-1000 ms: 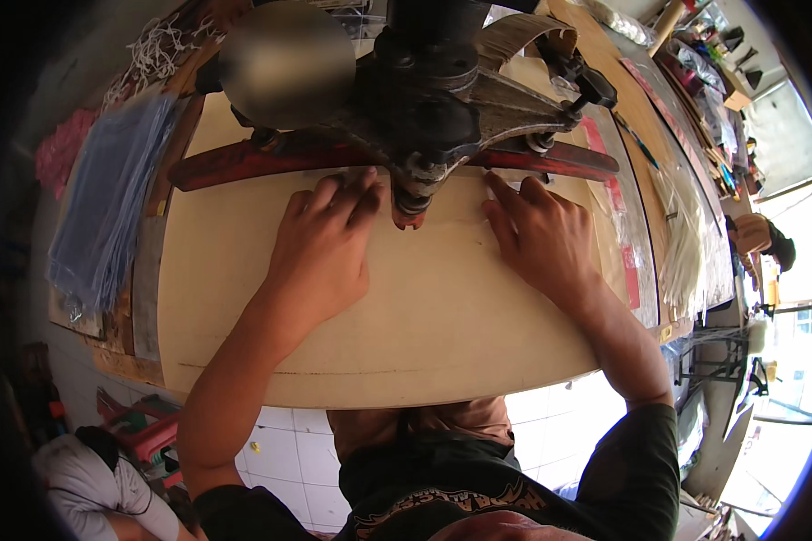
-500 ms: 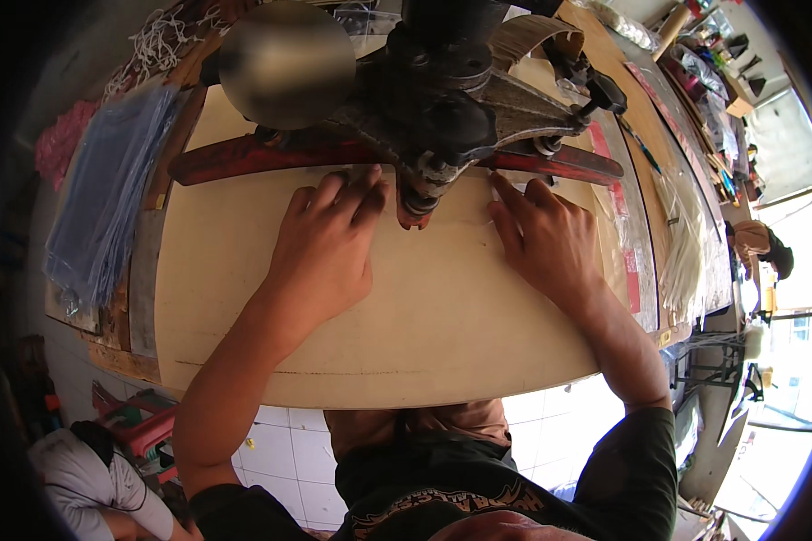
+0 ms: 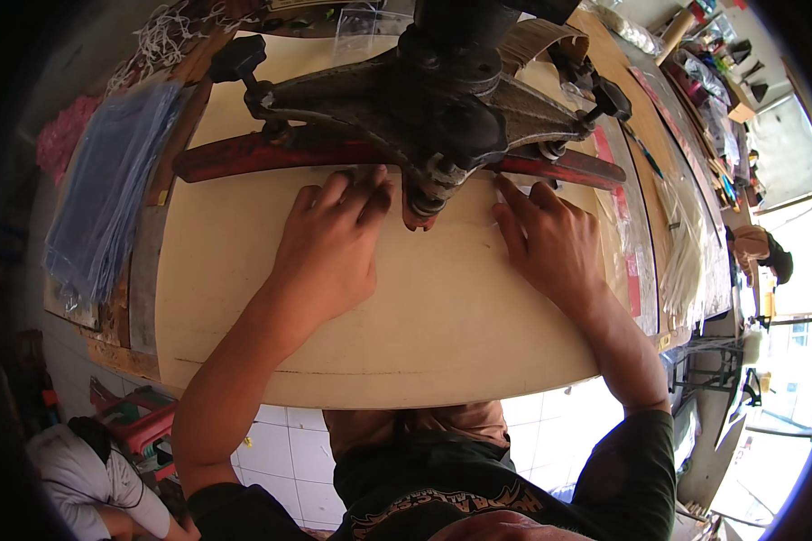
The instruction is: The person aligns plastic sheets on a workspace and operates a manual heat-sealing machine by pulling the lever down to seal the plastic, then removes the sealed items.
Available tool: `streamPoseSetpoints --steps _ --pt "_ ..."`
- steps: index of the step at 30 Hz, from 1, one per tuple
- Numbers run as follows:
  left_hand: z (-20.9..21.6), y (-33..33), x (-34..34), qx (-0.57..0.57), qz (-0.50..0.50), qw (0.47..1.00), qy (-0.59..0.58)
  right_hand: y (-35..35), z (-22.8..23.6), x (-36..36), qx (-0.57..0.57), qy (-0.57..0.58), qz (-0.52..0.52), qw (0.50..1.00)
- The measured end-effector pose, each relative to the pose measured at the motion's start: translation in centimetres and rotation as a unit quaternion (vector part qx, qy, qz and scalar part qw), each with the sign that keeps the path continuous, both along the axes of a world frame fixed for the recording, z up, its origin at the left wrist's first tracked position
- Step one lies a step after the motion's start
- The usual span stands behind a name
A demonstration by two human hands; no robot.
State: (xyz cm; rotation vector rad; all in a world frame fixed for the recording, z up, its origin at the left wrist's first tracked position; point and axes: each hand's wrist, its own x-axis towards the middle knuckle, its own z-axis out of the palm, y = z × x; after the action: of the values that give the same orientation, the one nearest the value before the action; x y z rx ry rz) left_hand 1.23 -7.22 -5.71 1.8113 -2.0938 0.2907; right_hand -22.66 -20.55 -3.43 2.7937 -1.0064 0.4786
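A dark metal press head [image 3: 447,126] with black knobs stands over a pale tan board [image 3: 406,307]. Beneath its arms runs a long, worn red bar [image 3: 235,159], lying across the board from left to right. My left hand [image 3: 332,230] rests on the board left of the press's front foot [image 3: 421,212], fingers bent and a little apart, their tips at the bar's near edge. On the other side of the foot lies my right hand [image 3: 555,234], index finger stretched toward the bar, thumb apart from it. Something clear and thin seems to lie by the fingertips; I cannot make it out.
A stack of clear bluish plastic sheets [image 3: 108,194] lies at the left, a bundle of clear plastic strips [image 3: 683,243] at the right. White cord [image 3: 167,41] is heaped at the far left. Another person [image 3: 95,482] is low at the lower left, by a red stool [image 3: 140,419].
Both hands have shifted very slightly to the right, still at the bar's near edge. A blurred patch over the press's left knob is gone, so that knob now shows.
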Motion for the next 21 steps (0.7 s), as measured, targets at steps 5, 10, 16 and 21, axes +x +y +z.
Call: streamPoseSetpoints --steps 5,10,16,21 --pt "-0.07 -0.1 -0.04 0.0 0.0 1.0 0.004 -0.01 0.02 -0.09 -0.006 0.006 -0.001 1.0" --pt "0.01 0.01 -0.03 0.0 0.0 1.0 0.0 -0.01 -0.06 -0.04 -0.006 0.004 0.002 1.0" --pt "0.11 0.08 -0.09 -0.001 0.002 1.0 0.001 -0.07 -0.16 -0.1 -0.01 -0.003 0.008 1.0" --pt "0.02 -0.04 -0.09 -0.004 0.001 1.0 -0.001 -0.05 -0.05 -0.08 -0.005 0.003 0.0 1.0"
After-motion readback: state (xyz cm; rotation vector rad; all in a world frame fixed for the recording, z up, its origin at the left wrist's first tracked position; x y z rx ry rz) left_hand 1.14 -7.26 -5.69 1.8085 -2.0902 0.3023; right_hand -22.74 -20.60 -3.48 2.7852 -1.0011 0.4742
